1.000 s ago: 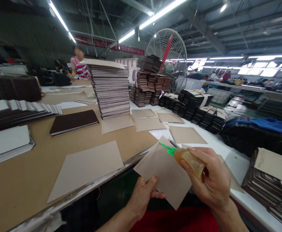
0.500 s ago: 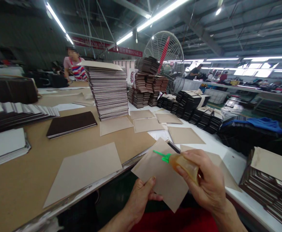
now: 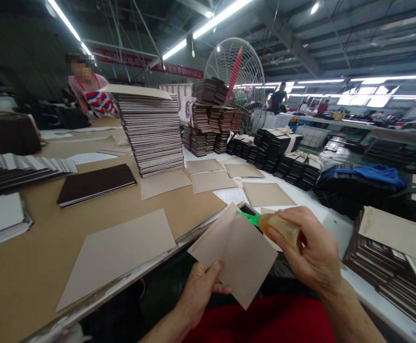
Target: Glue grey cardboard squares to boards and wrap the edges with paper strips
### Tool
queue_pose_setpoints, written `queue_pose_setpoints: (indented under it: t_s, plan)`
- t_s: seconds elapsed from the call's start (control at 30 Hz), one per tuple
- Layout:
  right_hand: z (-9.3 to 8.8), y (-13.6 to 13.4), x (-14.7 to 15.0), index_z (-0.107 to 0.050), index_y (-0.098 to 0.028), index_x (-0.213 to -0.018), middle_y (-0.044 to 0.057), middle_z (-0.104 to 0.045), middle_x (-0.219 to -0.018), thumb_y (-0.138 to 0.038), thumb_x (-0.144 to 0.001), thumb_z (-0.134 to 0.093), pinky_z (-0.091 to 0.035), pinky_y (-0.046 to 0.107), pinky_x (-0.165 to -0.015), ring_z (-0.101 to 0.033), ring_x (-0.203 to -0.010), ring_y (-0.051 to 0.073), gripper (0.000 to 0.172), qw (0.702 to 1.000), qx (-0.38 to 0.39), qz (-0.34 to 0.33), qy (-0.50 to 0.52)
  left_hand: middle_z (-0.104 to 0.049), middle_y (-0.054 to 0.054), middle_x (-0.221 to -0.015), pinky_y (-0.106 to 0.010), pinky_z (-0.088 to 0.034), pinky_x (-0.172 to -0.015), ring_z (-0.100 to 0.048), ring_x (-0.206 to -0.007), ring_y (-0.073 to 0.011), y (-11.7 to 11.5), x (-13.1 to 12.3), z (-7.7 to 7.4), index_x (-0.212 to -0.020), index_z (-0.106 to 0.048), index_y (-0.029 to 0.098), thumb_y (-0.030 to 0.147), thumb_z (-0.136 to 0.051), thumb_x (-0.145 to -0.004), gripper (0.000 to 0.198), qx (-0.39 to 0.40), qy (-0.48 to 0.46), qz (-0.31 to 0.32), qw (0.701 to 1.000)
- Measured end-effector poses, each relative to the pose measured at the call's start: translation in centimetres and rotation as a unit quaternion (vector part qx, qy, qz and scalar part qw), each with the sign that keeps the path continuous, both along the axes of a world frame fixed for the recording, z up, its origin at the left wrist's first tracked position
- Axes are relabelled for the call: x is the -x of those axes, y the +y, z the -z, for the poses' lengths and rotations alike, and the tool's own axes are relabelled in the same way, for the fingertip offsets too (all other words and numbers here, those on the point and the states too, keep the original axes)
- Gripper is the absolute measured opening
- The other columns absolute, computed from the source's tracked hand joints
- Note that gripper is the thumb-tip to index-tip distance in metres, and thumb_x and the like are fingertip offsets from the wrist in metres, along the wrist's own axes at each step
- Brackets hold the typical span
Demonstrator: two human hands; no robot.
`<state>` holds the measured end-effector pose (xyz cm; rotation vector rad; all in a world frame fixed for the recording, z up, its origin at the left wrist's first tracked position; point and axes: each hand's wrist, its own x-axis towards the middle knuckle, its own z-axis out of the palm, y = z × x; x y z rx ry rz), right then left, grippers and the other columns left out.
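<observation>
A beige cardboard sheet (image 3: pixel 242 259) is tilted in front of me, past the table edge. My left hand (image 3: pixel 204 286) pinches its near left side, thumb on top and fingers beneath. In my right hand (image 3: pixel 311 252) is a squeeze glue bottle (image 3: pixel 281 229) with amber contents, my fingers wrapped round it. Its green nozzle (image 3: pixel 250 217) points left, the tip at the sheet's far corner; whether it touches I cannot tell. A larger beige sheet (image 3: pixel 118 252) lies on the table to the left of my hands.
A tall stack of boards (image 3: pixel 151 136) stands on the brown tabletop (image 3: pixel 18 276). Several beige sheets (image 3: pixel 267 194) lie on the white surface. Dark folded pieces (image 3: pixel 390 281) are piled at right. A dark brown panel (image 3: pixel 97 184) lies left. Another person (image 3: pixel 90 90) leans over the far table.
The bottle has moved right and slightly up, its nozzle tip going from over the sheet to the far corner. The whole view has shifted a little. Both hands keep their holds.
</observation>
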<state>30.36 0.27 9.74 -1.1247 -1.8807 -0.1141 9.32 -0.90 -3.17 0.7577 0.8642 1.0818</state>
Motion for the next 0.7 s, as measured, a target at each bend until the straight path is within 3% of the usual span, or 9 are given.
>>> queue_pose_setpoints:
  t_s: [0.1,0.27,0.47,0.7]
  plan:
    - [-0.18,-0.34,-0.26,-0.053,-0.02,-0.11,0.005,-0.057,-0.094,-0.026,-0.08,-0.065,-0.047,0.029,-0.063,-0.057,-0.074,0.016,0.033,0.999,0.027,0.007,-0.044,-0.068,-0.012,-0.099,-0.035,-0.06,-0.06,-0.066,-0.079,-0.0242,-0.18,0.25,0.05,-0.111,-0.064,0.011,0.046,-0.067,-0.077,0.049,0.008,0.006,0.007,1.0]
    - [-0.19,-0.19,0.0,-0.052,-0.021,-0.112,0.006,-0.057,-0.095,-0.028,-0.081,-0.064,-0.047,0.029,-0.063,-0.057,-0.077,0.017,0.034,1.0,-0.002,0.014,-0.028,-0.068,-0.013,-0.101,-0.033,-0.059,-0.058,-0.066,-0.08,-0.0249,-0.32,0.11,0.04,-0.113,-0.063,0.012,0.046,-0.065,-0.078,0.049,0.004,0.011,0.027,1.0]
    - [0.09,-0.54,-0.2,-0.052,-0.021,-0.11,0.006,-0.057,-0.095,-0.027,-0.082,-0.064,-0.046,0.03,-0.064,-0.057,-0.078,0.017,0.031,0.999,0.021,0.017,-0.041,-0.068,-0.013,-0.098,-0.036,-0.059,-0.063,-0.066,-0.08,-0.0245,-0.48,0.57,0.51,-0.11,-0.066,0.011,0.047,-0.068,-0.075,0.05,0.023,0.019,0.026,0.999]
    - [0.3,-0.65,-0.07,-0.053,-0.021,-0.107,0.006,-0.057,-0.093,-0.028,-0.082,-0.063,-0.046,0.031,-0.066,-0.056,-0.08,0.019,0.028,0.998,0.015,0.025,-0.062,-0.067,-0.011,-0.092,-0.033,-0.058,-0.061,-0.064,-0.07,-0.0198,-0.9,0.99,0.89,-0.107,-0.067,0.011,0.046,-0.068,-0.075,0.047,0.029,0.04,0.027,0.998]
